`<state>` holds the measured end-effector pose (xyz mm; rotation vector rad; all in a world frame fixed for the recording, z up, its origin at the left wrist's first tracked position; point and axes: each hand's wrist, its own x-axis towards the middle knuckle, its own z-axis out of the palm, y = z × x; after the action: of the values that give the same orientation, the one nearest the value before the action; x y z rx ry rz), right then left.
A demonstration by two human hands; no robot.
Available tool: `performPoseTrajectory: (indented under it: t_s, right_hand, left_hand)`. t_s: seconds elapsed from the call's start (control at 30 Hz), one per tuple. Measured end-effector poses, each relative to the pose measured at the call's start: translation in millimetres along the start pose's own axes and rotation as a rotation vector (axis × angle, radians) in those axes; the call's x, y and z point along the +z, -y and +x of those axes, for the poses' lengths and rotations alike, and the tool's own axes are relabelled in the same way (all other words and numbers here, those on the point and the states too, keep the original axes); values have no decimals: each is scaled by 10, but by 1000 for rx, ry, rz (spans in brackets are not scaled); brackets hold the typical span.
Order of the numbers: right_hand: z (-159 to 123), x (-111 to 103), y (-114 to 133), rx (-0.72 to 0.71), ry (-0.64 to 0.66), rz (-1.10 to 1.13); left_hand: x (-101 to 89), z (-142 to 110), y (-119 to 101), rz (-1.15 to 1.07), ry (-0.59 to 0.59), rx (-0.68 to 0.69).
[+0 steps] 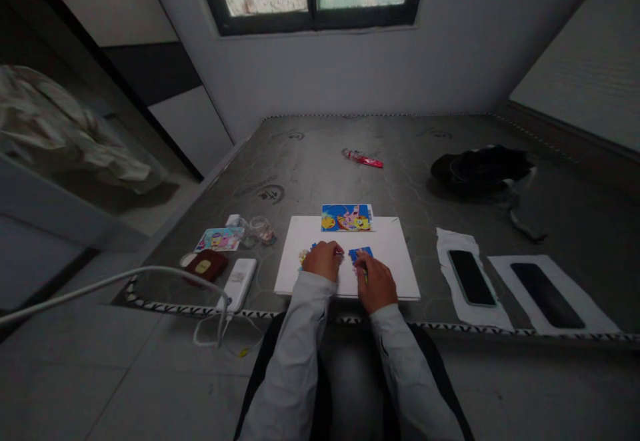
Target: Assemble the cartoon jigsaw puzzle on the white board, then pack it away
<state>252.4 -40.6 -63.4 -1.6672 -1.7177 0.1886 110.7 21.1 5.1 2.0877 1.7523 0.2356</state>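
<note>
Well, L hand curled over white board, fingers nearly closed, can't tell if holding anything; R hand half-closed on thin yellowish stick, just by blue piece on board. Risk: careless wrist drag could shift blue piece or cartoon print.

No text can be read clearly here. The cartoon picture sheet at the white board's far edge shows no legible lettering. Small print on the white power bank near the table's near edge and the label on the red tube are too blurred, as is the dark stamped mark on the table top.
</note>
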Motion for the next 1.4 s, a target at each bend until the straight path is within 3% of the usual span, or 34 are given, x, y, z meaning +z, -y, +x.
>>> performPoseTrajectory:
  t_s: [0.13,0.33,0.53,0.8,1.03,1.2,1.4]
  right_hand:
    - [-5,-4,0,-2,-6,-4]
    - [-8,-5,7,-4,-6,-14]
    - [-8,-2,1,-25,-10,-27]
    - [-7,-8,-4,-7,-6,-1]
    - [-8,6,-6,6,1,-8]
    - [-8,2,-4,19,-14,13]
    - [-8,13,-17,25,-2,17]
  left_hand:
    - [-20,-12,41,40,-29,-48]
    - [27,-32,-116,58,-111,-16]
    - [145,-33,-255,31,-21,5]
    - [157,2,-194,-75,-61,77]
    - [124,-20,-160,-33,73,91]
    - [122,-49,-226,10,50,79]
    - [104,-13,-178,-110,25,87]
